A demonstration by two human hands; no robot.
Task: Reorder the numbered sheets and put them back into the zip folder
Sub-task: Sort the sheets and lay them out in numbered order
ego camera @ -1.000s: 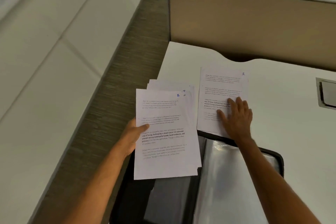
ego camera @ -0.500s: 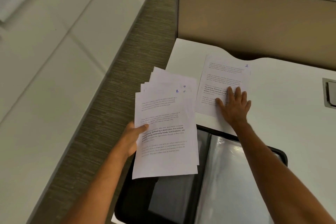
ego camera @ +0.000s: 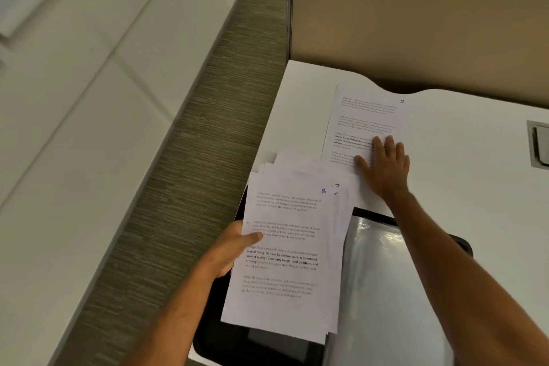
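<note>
Sheet 1 (ego camera: 368, 116) portrait, top twd partition (ego camera: 416, 33).

We find the tabletop (ego camera: 475, 187) bare to the right of the sheet marked 1 (ego camera: 368, 116), up to a recessed cable hatch (ego camera: 539, 144) at the right edge. A partition panel (ego camera: 416, 27) closes off the far side. The near area is taken by the open zip folder (ego camera: 386, 291); a fanned stack of sheets (ego camera: 288, 246) overhangs its left half and the tabletop's left edge. A narrow bare strip remains left of sheet 1.
</note>
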